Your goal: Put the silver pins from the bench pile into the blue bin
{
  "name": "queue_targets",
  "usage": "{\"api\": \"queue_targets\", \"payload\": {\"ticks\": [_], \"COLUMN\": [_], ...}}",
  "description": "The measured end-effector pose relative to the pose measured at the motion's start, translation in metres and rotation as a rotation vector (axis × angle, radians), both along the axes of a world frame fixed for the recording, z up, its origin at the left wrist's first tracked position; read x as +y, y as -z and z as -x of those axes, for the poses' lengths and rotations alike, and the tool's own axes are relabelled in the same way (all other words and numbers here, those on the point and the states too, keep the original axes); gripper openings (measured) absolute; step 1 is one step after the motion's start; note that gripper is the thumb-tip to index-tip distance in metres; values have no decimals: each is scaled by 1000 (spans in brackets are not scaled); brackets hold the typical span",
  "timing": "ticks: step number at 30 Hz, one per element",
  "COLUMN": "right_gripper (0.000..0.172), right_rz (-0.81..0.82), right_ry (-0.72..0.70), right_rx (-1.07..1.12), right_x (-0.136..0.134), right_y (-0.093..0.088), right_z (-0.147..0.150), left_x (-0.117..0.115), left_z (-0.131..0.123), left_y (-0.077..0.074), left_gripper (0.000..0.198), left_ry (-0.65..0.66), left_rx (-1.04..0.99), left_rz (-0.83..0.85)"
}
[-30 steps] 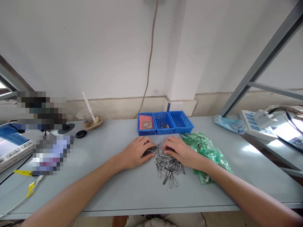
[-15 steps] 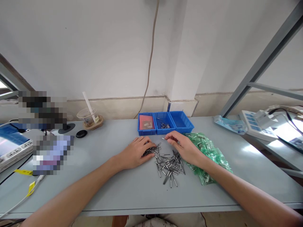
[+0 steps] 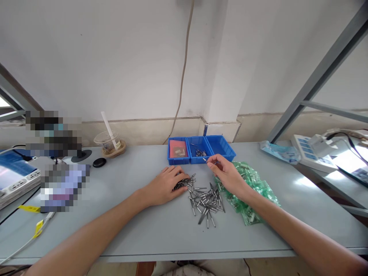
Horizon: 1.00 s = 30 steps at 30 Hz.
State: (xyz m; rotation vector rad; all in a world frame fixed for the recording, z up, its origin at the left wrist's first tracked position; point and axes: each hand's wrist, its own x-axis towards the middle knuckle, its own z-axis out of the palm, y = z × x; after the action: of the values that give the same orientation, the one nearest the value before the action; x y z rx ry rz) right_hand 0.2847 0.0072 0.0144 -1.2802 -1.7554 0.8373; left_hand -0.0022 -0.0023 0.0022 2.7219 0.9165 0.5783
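Note:
My right hand [image 3: 222, 172] pinches a slim metal rod [image 3: 204, 160] between thumb and fingertips, just in front of the blue bins. My left hand [image 3: 168, 185] lies palm down at the left side of a pile of slim metal rods [image 3: 205, 201]. Its thumb and fingers are apart, with some rods under and between them. Many rods have a bright round end and a darker, narrower end. More small metal pieces [image 3: 200, 153] lie in the middle blue bin [image 3: 193, 138]. Crumpled green plastic bags [image 3: 253, 191] sit beside my right forearm.
The left blue bin [image 3: 178, 162] holds a pink packet [image 3: 176, 145]; the right blue bin [image 3: 220, 143] stands beside the middle one. A cup with a straw [image 3: 107, 140], a round black object [image 3: 99, 162] and power strips [image 3: 310, 153] are on the grey table [image 3: 138, 234].
My right hand has moved slightly up and to the right with the rod, closer to the middle and right bins. My left hand stays in place.

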Motion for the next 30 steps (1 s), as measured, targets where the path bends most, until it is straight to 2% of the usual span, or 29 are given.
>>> {"api": "queue_targets", "payload": {"ticks": [30], "right_gripper": [26], "right_rz": [12], "right_ry": [23], "right_rx": [46], "right_x": [-1], "right_y": [-3], "right_z": [1], "left_x": [0], "left_z": [1], "left_y": [1], "left_gripper": [33], "left_ry": [0], "left_rx": [2], "left_rz": [-8]}}
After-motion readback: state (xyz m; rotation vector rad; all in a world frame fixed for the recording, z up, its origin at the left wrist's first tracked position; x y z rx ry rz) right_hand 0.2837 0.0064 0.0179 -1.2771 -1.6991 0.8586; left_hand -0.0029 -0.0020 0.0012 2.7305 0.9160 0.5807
